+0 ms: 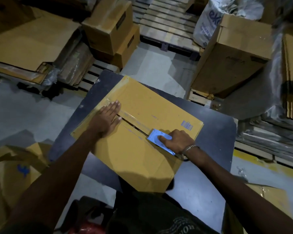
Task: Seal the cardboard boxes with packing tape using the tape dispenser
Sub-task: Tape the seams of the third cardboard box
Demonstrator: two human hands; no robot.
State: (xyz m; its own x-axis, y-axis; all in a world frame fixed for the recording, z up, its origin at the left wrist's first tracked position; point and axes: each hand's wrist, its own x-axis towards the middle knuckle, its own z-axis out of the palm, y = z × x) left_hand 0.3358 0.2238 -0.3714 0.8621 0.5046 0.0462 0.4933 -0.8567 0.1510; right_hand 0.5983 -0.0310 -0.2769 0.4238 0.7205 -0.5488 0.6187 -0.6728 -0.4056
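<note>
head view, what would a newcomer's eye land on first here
Probably the cardboard box lying on the dark table at centre, its flap seam partly taped. The left hand presses flat on the seam's far end, while the right hand grips a light blue tape dispenser at the near end.

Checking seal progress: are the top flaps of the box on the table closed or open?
Closed. Both flaps of the box lie flat, meeting at a narrow dark seam; the left hand presses flat across it, clear tape runs along it.
</note>
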